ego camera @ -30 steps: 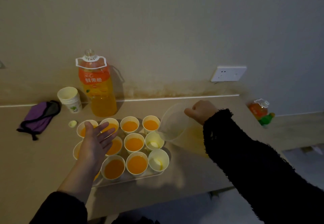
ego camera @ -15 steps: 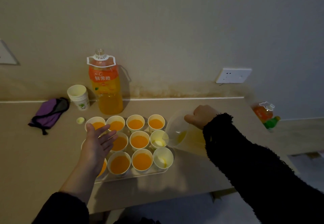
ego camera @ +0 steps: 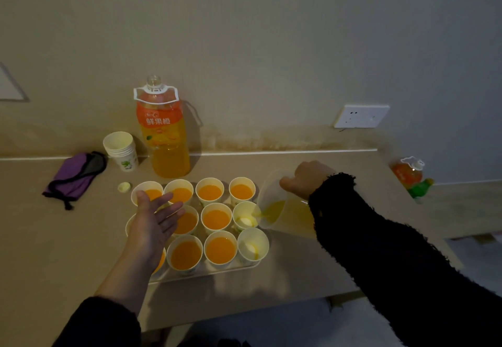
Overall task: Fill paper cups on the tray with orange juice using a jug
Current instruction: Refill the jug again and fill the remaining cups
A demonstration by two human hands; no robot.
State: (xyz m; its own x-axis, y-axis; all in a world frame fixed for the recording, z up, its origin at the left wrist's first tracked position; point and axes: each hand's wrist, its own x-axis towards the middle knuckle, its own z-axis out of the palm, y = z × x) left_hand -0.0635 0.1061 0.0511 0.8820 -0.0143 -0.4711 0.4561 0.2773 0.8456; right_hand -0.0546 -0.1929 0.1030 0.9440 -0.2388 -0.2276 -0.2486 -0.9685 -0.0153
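The right hand [ego camera: 307,180] is gripping the tilted jug [ego camera: 274,212], probably by its handle, at the tray's [ego camera: 217,273] right edge; nearly drained, it is likely feeling light, while the left hand [ego camera: 154,219] is hovering spread.

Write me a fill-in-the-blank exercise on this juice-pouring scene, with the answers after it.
1. On the tray, the right hand tilts the jug over a cup in the ____ row.
2. The big bottle stands without its ____.
3. The pouch beside the stacked cups is ____.
4. The left hand holds ____.
Answers: middle; cap; purple; nothing.
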